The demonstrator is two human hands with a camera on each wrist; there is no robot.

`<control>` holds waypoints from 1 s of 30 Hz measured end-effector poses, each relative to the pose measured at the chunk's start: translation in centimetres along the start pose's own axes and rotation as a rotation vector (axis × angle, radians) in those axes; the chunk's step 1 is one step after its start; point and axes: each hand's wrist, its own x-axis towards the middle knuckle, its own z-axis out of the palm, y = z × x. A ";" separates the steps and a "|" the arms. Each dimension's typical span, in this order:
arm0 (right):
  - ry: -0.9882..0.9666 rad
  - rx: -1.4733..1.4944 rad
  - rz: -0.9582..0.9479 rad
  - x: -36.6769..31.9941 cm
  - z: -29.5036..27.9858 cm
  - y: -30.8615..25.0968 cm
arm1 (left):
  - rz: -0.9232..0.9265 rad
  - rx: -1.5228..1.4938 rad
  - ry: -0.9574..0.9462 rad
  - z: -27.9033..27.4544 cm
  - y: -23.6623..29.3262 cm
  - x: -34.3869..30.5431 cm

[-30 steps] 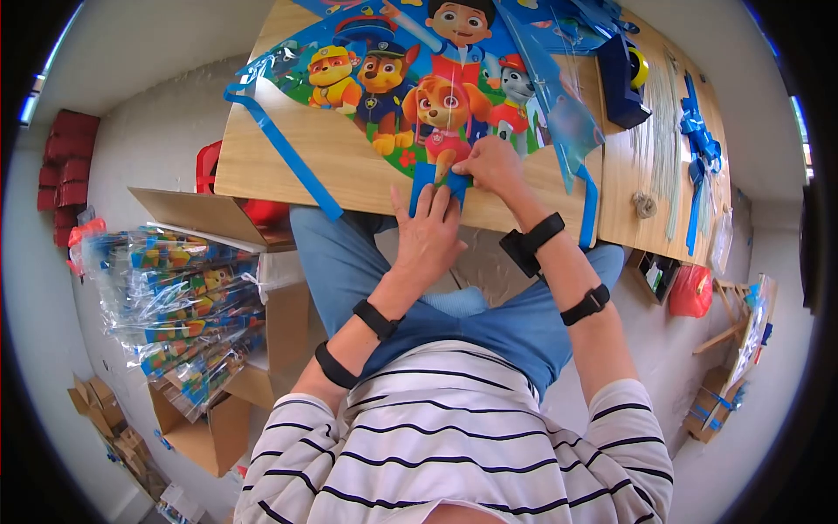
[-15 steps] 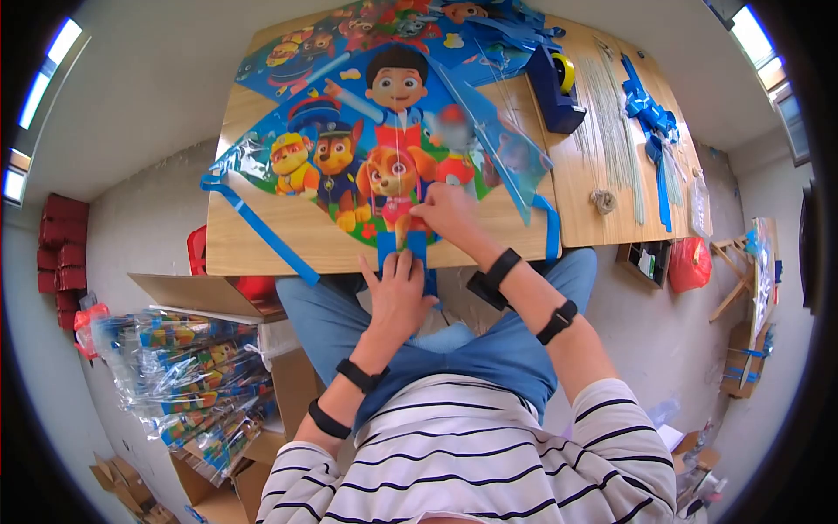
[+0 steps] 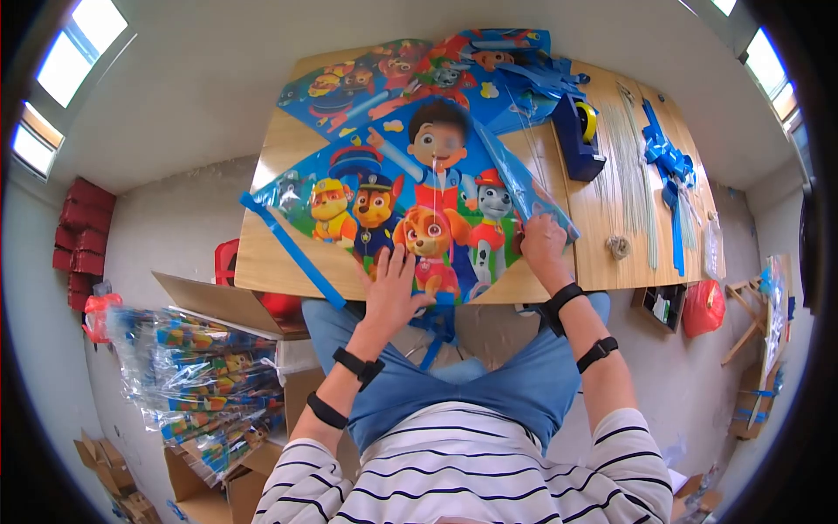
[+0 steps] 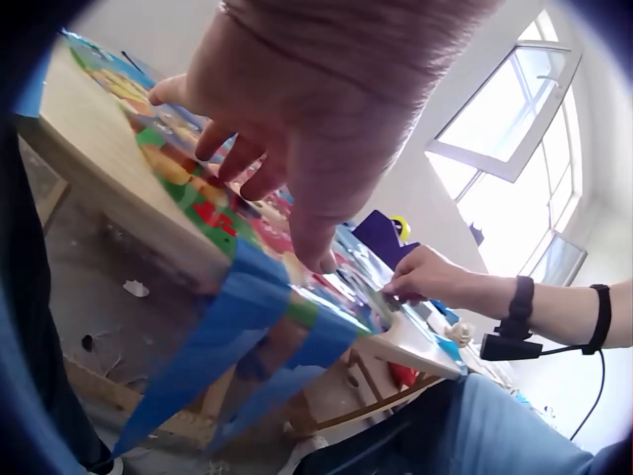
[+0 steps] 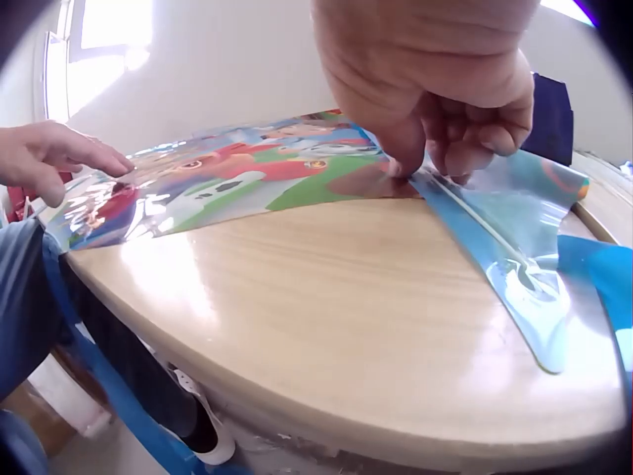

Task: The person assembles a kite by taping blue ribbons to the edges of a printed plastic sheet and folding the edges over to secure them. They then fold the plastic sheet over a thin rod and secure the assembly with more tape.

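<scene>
A printed plastic sheet (image 3: 375, 166) with cartoon figures lies on the wooden table, its blue tails (image 3: 436, 330) hanging over the front edge. The left hand (image 3: 388, 293) rests near the sheet's lower part, fingers spread; in the left wrist view this hand (image 4: 307, 119) is just above the print. At the sheet's right side, the right hand (image 3: 546, 253) has its fingers curled at the folded edge. Close up in the right wrist view, thumb and fingers of that hand (image 5: 445, 79) pinch the sheet beside a clear sleeve (image 5: 534, 287) holding a thin white rod (image 5: 485, 223).
A blue strip (image 3: 301, 262) crosses the table's left front edge. To the right stand a tape dispenser (image 3: 576, 144), thin rods (image 3: 642, 192), a twine ball (image 3: 618, 247) and blue ribbons (image 3: 672, 166). More printed sheets (image 3: 349, 87) lie behind. An open carton (image 3: 218, 301) stands left.
The sheet has shifted toward the person. The left hand has left the blue tails for the print, and the right hand has gone from the lower middle to the right edge.
</scene>
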 end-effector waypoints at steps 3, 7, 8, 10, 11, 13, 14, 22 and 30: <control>0.017 0.009 -0.059 0.6 0.0 0.2 | 0.056 0.002 0.059 0.6 0.2 -1.7; 0.101 0.096 -0.011 0.5 -2.9 0.6 | 0.038 0.006 0.057 0.0 1.3 -4.8; 0.096 0.118 -0.015 0.5 -3.8 1.0 | 0.052 0.007 0.020 -0.3 1.6 -5.6; 0.094 0.168 -0.029 0.7 -5.6 1.8 | 0.085 0.009 -0.047 -1.0 2.1 -6.6; 0.093 0.197 -0.042 0.6 -6.4 2.1 | 0.102 -0.032 -0.084 -1.6 2.2 -6.9; 0.148 0.232 -0.117 0.5 -7.9 3.0 | 0.066 -0.090 -0.146 -2.7 2.0 -6.1; 0.208 0.237 -0.180 0.5 -8.7 3.5 | 0.045 -0.118 -0.174 -3.2 1.6 -5.5; 0.505 0.248 -0.558 -0.2 -22.2 4.5 | -0.103 -0.479 0.517 -11.5 -10.0 9.3; 0.643 0.314 -0.545 -1.0 -32.2 6.9 | 0.036 -1.216 0.240 -23.1 -11.2 15.3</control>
